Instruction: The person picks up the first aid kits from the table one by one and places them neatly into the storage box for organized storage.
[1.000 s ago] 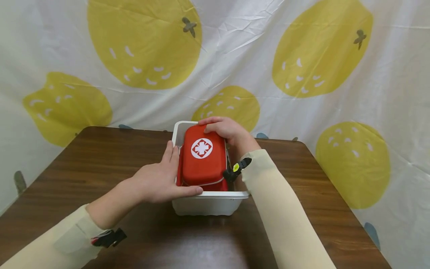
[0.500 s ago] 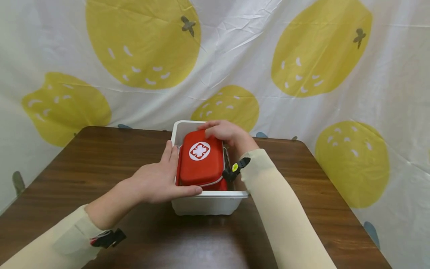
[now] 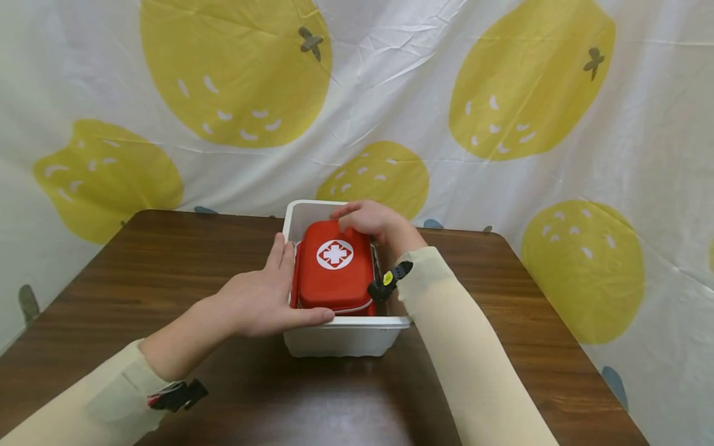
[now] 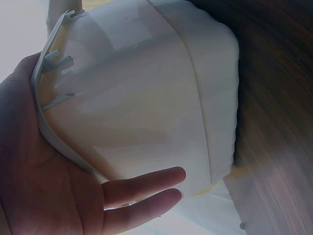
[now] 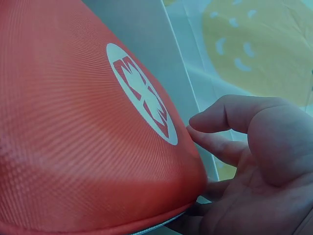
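Note:
A red first-aid case with a white cross emblem lies inside a white plastic bin, above another red thing that is mostly hidden. My left hand rests against the bin's near left corner, thumb along the front rim. In the left wrist view, two straight fingers lie along the bin's outer wall. The right hand grips the case's far right corner, its fingers bent. Close up in the right wrist view, the fingertips meet the case's edge near the zip.
The bin stands on a dark wooden table. Behind the table hangs a white curtain printed with big yellow lemons. A black wrist device on the right arm overlaps the bin's right side.
The red case has shifted toward the near side and sits lower in the bin, after a brief tilt. My right hand followed it slightly. The left hand stayed at the bin.

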The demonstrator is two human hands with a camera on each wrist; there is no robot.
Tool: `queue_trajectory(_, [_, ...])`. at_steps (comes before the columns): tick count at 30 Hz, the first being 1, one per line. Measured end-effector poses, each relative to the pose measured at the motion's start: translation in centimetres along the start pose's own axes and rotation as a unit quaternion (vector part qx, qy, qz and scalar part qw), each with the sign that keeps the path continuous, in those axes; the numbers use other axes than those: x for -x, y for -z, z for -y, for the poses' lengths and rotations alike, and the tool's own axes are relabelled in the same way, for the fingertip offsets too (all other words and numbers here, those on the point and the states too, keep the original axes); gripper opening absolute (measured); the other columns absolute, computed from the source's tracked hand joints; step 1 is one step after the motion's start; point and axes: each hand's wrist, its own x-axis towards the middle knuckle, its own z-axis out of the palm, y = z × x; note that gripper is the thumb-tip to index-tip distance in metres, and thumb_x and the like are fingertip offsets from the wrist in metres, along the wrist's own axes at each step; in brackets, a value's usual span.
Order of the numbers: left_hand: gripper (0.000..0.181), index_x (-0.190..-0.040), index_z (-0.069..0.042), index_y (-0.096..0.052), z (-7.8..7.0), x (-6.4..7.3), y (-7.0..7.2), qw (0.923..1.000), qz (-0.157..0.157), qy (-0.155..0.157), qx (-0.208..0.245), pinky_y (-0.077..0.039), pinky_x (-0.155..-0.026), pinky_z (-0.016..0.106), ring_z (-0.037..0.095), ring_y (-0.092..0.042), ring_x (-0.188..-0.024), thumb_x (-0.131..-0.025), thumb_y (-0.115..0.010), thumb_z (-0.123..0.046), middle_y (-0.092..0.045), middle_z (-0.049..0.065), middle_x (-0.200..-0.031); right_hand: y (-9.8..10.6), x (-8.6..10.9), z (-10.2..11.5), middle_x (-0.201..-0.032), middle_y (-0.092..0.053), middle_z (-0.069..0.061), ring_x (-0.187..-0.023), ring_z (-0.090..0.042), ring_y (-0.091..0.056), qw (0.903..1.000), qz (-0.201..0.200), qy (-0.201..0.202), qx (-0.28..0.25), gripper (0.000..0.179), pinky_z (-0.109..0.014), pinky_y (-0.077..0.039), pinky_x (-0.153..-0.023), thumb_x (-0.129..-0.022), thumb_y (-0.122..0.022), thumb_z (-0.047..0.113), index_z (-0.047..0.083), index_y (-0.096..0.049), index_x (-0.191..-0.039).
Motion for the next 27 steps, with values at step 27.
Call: queue_trajectory(27, [0.145,-0.174,0.005,-0.006,-0.07,0.18,-0.05,1.0,-0.003,-0.004,-0.004,-0.062,-0.084,0.05,0.037,-0.079,-0.096,-0.083,-0.057,-0.097,0.006,0.03,-0.182,0.03,-0.03,0.15,-0.122,-0.069,-0.012,-0.091,-0.019,-0.061,0.9938,-0.091,0.054,-0.034,0.04,-0.028,-0.051,-0.078,-0.101,-0.064,0.013,0.003,-0.074,-0.138])
